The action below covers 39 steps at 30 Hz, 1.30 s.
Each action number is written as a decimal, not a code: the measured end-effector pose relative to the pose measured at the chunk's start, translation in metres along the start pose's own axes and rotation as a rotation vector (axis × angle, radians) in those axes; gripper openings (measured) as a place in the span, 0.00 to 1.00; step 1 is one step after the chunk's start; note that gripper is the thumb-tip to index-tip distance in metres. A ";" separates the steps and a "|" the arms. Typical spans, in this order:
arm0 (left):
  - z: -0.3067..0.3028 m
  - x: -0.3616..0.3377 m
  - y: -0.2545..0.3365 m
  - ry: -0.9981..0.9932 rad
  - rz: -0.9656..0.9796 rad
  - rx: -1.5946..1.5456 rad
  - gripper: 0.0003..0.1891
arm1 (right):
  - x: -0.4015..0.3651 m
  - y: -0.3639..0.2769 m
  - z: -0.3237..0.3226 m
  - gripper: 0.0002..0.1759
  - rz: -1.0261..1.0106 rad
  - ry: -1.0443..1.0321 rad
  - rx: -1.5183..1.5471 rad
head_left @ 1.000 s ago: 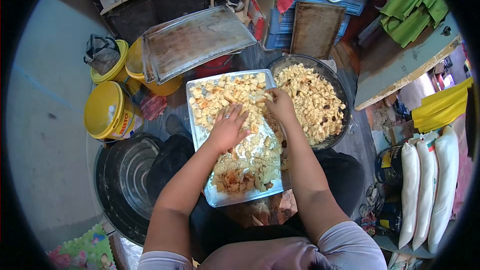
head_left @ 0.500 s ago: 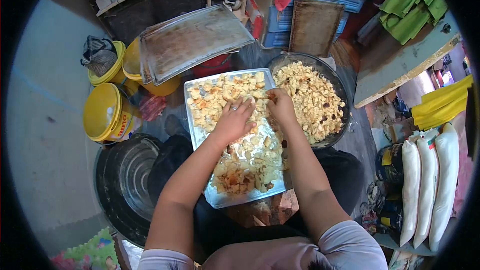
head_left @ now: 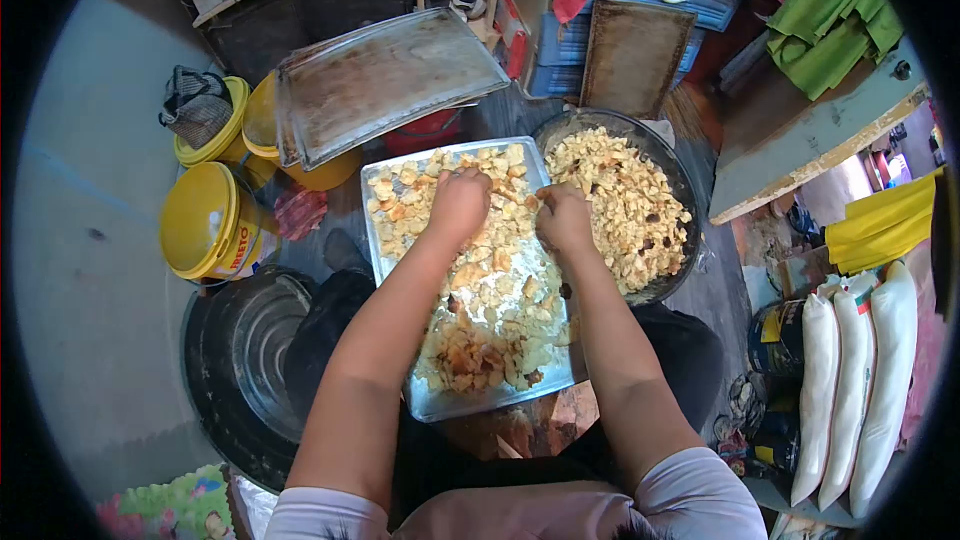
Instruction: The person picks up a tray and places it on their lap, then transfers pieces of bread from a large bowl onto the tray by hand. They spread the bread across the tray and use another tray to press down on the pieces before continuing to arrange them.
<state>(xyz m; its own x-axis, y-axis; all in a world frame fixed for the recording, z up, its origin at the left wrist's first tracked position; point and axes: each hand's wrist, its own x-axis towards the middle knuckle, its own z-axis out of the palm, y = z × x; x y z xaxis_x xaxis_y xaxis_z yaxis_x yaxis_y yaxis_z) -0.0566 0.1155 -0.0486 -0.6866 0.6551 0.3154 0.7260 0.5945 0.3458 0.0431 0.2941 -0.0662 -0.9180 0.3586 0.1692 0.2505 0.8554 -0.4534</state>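
A metal baking tray (head_left: 436, 402) in front of me is covered with broken pale and toasted bread pieces (head_left: 495, 320). My left hand (head_left: 458, 202) reaches into the far part of the tray, fingers curled down into the pieces. At the tray's right edge my right hand (head_left: 565, 217) is closed on a small bread piece, beside a round dark bowl (head_left: 678, 176) heaped with the same broken pieces.
An empty worn baking tray (head_left: 385, 80) rests on yellow buckets (head_left: 212, 222) at the back left. A large dark metal pot (head_left: 250, 360) stands at my left. White filled bags (head_left: 855, 380) and tins lie at the right. Shelves and cloths fill the back.
My left hand has moved from the tray's middle toward its far end and curled its fingers. My right hand stays at the tray's right edge.
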 end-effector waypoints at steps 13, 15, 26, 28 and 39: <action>-0.062 -0.045 -0.078 0.112 -0.344 0.126 0.07 | 0.005 -0.016 0.006 0.14 -0.019 0.024 0.242; -0.056 -0.051 -0.078 0.025 -0.386 0.128 0.07 | 0.003 -0.024 0.001 0.14 -0.041 0.024 0.200; -0.045 -0.058 -0.074 0.087 -0.220 0.061 0.22 | -0.020 -0.055 -0.003 0.13 -0.402 -0.135 0.054; -0.051 -0.071 -0.058 0.043 -0.200 0.096 0.21 | -0.018 -0.059 0.000 0.16 -0.272 -0.082 0.103; -0.029 -0.121 -0.012 -0.237 -0.189 0.146 0.34 | -0.061 -0.084 0.004 0.18 -0.498 -0.235 0.213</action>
<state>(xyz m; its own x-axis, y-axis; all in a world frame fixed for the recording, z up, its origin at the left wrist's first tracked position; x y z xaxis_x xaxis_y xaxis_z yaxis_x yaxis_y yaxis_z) 0.0165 0.0159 -0.0651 -0.7937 0.6071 0.0377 0.5966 0.7648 0.2432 0.0771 0.1986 -0.0417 -0.9589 -0.1801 0.2192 -0.2729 0.7969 -0.5389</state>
